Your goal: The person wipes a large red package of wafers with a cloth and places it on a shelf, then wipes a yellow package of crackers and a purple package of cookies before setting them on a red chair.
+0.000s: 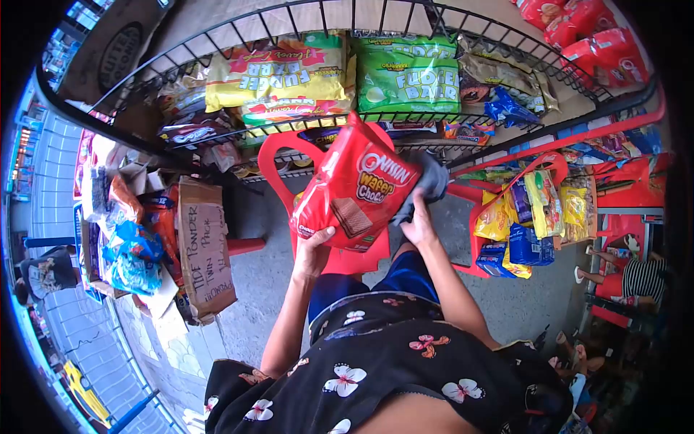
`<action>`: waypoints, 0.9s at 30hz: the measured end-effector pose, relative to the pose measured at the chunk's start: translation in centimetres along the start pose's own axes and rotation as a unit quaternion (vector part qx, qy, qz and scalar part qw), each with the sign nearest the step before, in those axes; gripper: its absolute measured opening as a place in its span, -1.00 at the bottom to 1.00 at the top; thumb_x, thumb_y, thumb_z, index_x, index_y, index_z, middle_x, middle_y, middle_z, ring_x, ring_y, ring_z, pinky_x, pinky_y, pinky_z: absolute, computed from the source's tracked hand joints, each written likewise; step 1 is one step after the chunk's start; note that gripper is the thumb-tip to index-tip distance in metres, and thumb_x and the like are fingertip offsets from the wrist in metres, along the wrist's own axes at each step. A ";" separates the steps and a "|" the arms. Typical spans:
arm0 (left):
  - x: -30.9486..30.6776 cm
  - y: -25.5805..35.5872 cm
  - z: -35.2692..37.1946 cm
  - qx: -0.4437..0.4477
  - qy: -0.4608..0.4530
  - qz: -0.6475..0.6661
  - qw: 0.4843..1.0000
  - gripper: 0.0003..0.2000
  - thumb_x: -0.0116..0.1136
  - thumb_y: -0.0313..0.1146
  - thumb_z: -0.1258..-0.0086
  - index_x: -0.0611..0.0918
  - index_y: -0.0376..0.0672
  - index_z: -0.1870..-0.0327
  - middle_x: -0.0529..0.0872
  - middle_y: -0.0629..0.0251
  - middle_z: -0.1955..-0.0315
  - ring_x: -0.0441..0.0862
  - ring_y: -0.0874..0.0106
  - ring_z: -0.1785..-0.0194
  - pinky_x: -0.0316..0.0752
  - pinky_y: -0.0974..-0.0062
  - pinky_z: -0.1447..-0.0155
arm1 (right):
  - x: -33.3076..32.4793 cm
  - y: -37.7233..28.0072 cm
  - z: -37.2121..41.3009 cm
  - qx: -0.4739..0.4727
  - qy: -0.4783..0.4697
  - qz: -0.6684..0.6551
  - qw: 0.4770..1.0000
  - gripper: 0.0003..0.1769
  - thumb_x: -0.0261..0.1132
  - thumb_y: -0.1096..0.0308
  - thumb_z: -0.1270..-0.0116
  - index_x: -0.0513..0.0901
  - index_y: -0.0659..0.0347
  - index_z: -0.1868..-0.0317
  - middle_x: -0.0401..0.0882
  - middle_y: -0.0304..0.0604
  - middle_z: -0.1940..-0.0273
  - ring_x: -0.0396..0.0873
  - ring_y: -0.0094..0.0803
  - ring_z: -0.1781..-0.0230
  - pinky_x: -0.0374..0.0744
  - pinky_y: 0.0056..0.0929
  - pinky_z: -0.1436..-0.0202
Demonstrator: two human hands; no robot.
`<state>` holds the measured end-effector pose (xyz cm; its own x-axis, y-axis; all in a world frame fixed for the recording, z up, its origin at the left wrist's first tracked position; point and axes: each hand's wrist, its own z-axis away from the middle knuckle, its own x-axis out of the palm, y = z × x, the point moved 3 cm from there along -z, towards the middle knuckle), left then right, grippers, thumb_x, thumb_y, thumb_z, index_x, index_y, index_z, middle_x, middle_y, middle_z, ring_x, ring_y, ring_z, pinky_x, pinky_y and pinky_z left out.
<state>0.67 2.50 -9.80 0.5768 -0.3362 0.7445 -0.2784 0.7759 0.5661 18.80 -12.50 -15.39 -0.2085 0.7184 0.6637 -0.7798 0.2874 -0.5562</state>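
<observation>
A large red pack of Nissin chocolate wafers is held up, tilted, in front of the wire rack. My left hand grips its lower left corner, with the thumb on the front and the other fingers hidden behind. At the pack's right edge, my right hand has its fingers closed around a bunched dark grey cloth. The cloth lies against that side of the pack. Behind the pack stands a red plastic chair, partly covered by it.
On the wire rack lie yellow fudge bar packs and green fudge bar packs. A cardboard box of sachets stands left. Snack packs sit on a red chair at right. Another person is at far right.
</observation>
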 end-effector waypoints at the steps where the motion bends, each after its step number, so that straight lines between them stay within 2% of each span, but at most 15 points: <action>1: -0.5 0.3 1.1 0.005 -0.003 -0.002 1.000 -0.24 0.29 -0.62 -0.07 0.25 -0.25 -0.38 0.39 0.25 -0.30 0.28 0.31 -0.39 0.11 0.29 -0.47 | 1.7 -1.5 0.4 -0.050 -0.024 0.066 0.996 -0.26 0.43 0.13 -0.18 0.33 0.15 -0.32 0.43 -0.18 -0.23 0.42 -0.33 -0.20 0.40 -0.15 -0.29; 3: -2.2 1.1 2.8 -0.067 -0.091 -0.079 0.991 -0.16 0.35 -0.53 -0.05 0.18 -0.23 -0.42 0.34 0.24 -0.34 0.27 0.30 -0.40 0.10 0.27 -0.48 | 3.9 -4.4 1.2 -0.067 -0.050 0.063 0.994 -0.30 0.50 0.33 -0.08 0.43 0.21 -0.23 0.55 -0.18 -0.10 0.52 -0.35 -0.09 0.47 -0.24 -0.23; 5: -2.3 3.6 3.0 -0.055 -0.225 -0.115 0.966 0.13 0.57 -0.16 0.18 0.08 -0.22 -0.46 0.29 0.12 -0.37 0.24 0.23 -0.42 0.06 0.22 -0.48 | 5.0 -7.2 2.4 -0.093 -0.083 0.072 0.990 -0.40 0.50 0.40 -0.07 0.51 0.24 -0.15 0.60 -0.17 -0.03 0.56 -0.36 -0.02 0.50 -0.33 -0.18; 7: -1.2 6.3 2.2 -0.001 -0.198 -0.047 0.979 0.22 0.60 -0.07 0.28 0.05 -0.21 -0.47 0.28 0.02 -0.36 0.24 0.17 -0.42 0.09 0.17 -0.46 | 6.7 -10.2 4.8 -0.159 -0.138 0.152 0.966 -0.41 0.51 0.43 -0.04 0.53 0.25 -0.12 0.62 -0.19 0.00 0.57 -0.37 -0.02 0.49 -0.35 -0.18; 9: 1.4 8.9 1.3 0.061 -0.217 -0.174 0.959 0.23 0.60 -0.02 0.29 0.06 -0.21 -0.47 0.27 -0.04 -0.36 0.26 0.13 -0.41 0.11 0.14 -0.44 | 7.8 -12.1 6.0 -0.174 -0.183 0.252 0.934 -0.37 0.51 0.43 -0.03 0.51 0.24 -0.15 0.59 -0.20 -0.05 0.54 -0.39 -0.05 0.46 -0.35 -0.21; 11: 7.5 9.8 1.7 0.090 -0.279 -0.260 0.920 0.17 0.61 -0.10 0.25 0.12 -0.24 -0.45 0.35 0.04 -0.32 0.31 0.24 -0.38 0.14 0.23 -0.44 | 9.2 -12.4 6.5 -0.192 -0.217 0.300 0.909 -0.37 0.50 0.41 -0.06 0.50 0.24 -0.17 0.56 -0.21 -0.09 0.52 -0.41 -0.08 0.45 -0.36 -0.22; 13: 10.2 9.2 1.7 0.069 -0.267 -0.379 0.883 0.03 0.59 -0.22 0.19 0.25 -0.30 -0.38 0.44 0.10 -0.27 0.36 0.33 -0.34 0.20 0.32 -0.42 | 9.7 -12.4 6.4 -0.208 -0.249 0.347 0.880 -0.37 0.49 0.38 -0.09 0.48 0.24 -0.19 0.54 -0.22 -0.13 0.50 -0.43 -0.11 0.44 -0.36 -0.23; 14: 11.7 9.0 2.2 0.057 -0.195 -0.354 0.913 -0.16 0.52 -0.35 0.08 0.36 -0.34 -0.31 0.51 0.12 -0.20 0.45 0.38 -0.27 0.30 0.38 -0.37 | 9.2 -12.4 6.0 -0.193 -0.214 0.293 0.912 -0.38 0.47 0.36 -0.12 0.47 0.23 -0.20 0.51 -0.23 -0.15 0.48 -0.45 -0.13 0.44 -0.37 -0.24; 17: 10.4 6.9 0.6 0.103 -0.174 -0.387 0.900 -0.21 0.47 -0.48 0.02 0.35 -0.33 -0.32 0.55 0.13 -0.15 0.52 0.40 -0.19 0.40 0.41 -0.29 | 5.7 -12.4 2.0 -0.139 -0.102 0.098 0.980 -0.46 0.40 0.26 -0.25 0.46 0.22 -0.20 0.50 -0.27 -0.15 0.47 -0.48 -0.12 0.43 -0.40 -0.22; 19: 10.5 5.7 0.4 0.122 -0.152 -0.395 0.898 -0.27 0.40 -0.53 -0.06 0.35 -0.33 -0.32 0.57 0.13 -0.14 0.53 0.42 -0.17 0.42 0.42 -0.28 | 6.7 -14.8 1.4 -0.329 0.077 0.131 0.932 -0.50 0.36 0.18 -0.29 0.49 0.21 -0.17 0.51 -0.25 -0.12 0.47 -0.44 -0.10 0.44 -0.38 -0.19; 21: 10.3 5.1 0.2 0.129 -0.098 -0.350 0.923 -0.29 0.39 -0.52 -0.08 0.35 -0.34 -0.32 0.60 0.14 -0.10 0.56 0.44 -0.13 0.45 0.44 -0.24 | 9.5 -16.1 4.1 -0.505 0.115 0.289 0.805 -0.66 0.28 0.29 -0.36 0.55 0.28 -0.06 0.56 -0.22 -0.03 0.52 -0.44 0.03 0.48 -0.38 -0.11; 22: 10.0 4.8 -0.1 0.156 -0.092 -0.350 0.919 -0.31 0.38 -0.52 -0.11 0.35 -0.35 -0.32 0.63 0.14 -0.05 0.58 0.47 -0.10 0.48 0.47 -0.21 | 10.9 -16.1 5.1 -0.565 0.068 0.394 0.721 -0.78 0.22 0.38 -0.38 0.59 0.31 0.05 0.64 -0.15 0.13 0.58 -0.39 0.12 0.51 -0.38 -0.04; 24: 9.9 4.1 -1.0 0.184 -0.091 -0.389 0.898 -0.32 0.37 -0.52 -0.11 0.35 -0.35 -0.31 0.63 0.14 -0.05 0.58 0.48 -0.09 0.48 0.47 -0.20 | 11.0 -12.5 4.4 -0.534 0.068 0.578 0.613 -0.80 0.23 0.46 -0.29 0.55 0.31 0.08 0.62 -0.02 0.11 0.59 -0.09 0.05 0.51 -0.27 -0.07; 25: 10.3 3.8 -1.2 0.215 -0.091 -0.426 0.874 -0.33 0.37 -0.52 -0.12 0.36 -0.34 -0.31 0.63 0.15 -0.05 0.58 0.48 -0.09 0.49 0.47 -0.20 | 12.8 -10.2 4.9 -0.569 0.002 0.558 0.604 -0.73 0.26 0.49 -0.20 0.54 0.29 0.06 0.61 0.02 0.08 0.55 -0.02 -0.04 0.45 -0.18 -0.16; 27: 10.6 3.5 -1.3 0.157 -0.051 -0.381 0.910 -0.41 0.27 -0.54 -0.06 0.47 -0.26 -0.23 0.60 0.06 -0.11 0.59 0.43 -0.11 0.46 0.45 -0.21 | 14.4 -5.9 5.6 -0.567 -0.169 0.520 0.616 -0.71 0.26 0.48 -0.15 0.56 0.24 0.07 0.61 0.00 0.02 0.52 -0.08 -0.14 0.34 -0.09 -0.30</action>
<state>6.75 2.31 -0.43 0.6246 -0.7727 0.1131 -0.0417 0.1116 0.9929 17.14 -7.41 0.22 -0.5081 0.7697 -0.3865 0.7532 0.1794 -0.6329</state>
